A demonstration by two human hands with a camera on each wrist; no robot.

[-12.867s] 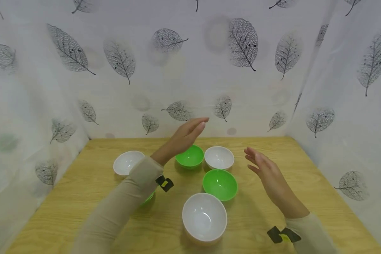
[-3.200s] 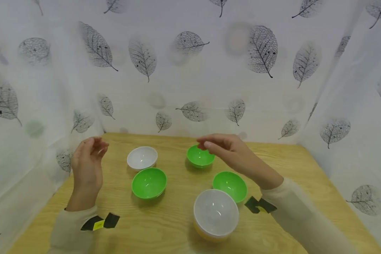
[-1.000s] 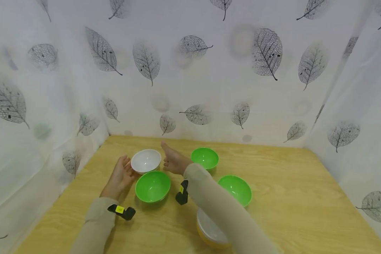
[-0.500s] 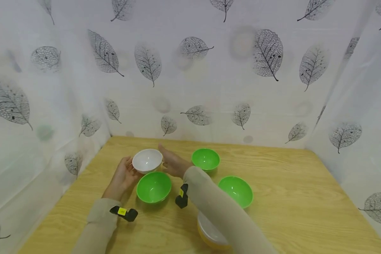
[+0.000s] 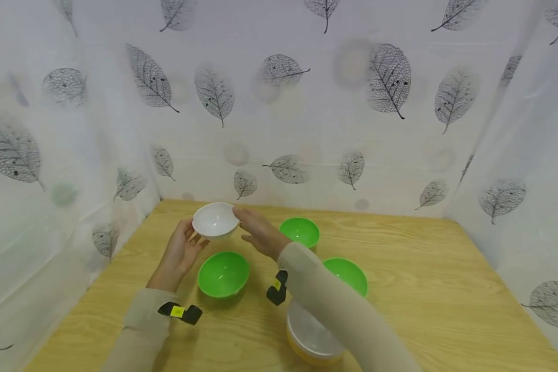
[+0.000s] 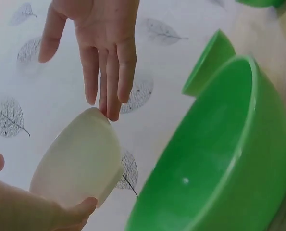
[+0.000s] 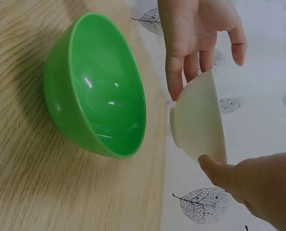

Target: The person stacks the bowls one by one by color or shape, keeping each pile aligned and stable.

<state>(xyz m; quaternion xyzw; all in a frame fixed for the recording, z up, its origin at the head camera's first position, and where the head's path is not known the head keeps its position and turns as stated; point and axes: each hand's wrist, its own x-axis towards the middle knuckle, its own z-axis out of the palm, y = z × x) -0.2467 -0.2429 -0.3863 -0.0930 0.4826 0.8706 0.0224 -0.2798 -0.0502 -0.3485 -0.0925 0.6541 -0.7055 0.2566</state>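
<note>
Between my two hands a white bowl (image 5: 215,220) hangs in the air above the table's far left part, its mouth up. My left hand (image 5: 180,254) supports its left side with extended fingers, the thumb held apart from the bowl. Straight fingers of my right hand (image 5: 262,233) touch the opposite side; in the left wrist view, the right hand's fingertips (image 6: 113,113) meet the bowl's wall. Just nearer than the raised bowl, a green bowl (image 5: 223,275) stands on the table.
Another green bowl (image 5: 299,232) stands at the back, right of my right hand. My right sleeve partly covers a third green bowl (image 5: 350,275) and a white-topped bowl (image 5: 310,330) with yellow beneath it. A leaf-print curtain (image 5: 321,129) surrounds the wooden table (image 5: 428,289).
In the last half second both hands have lifted the white bowl off the table. Since 12.9 seconds ago, the back-right white bowl has left its place, and yellow now shows under the near one.
</note>
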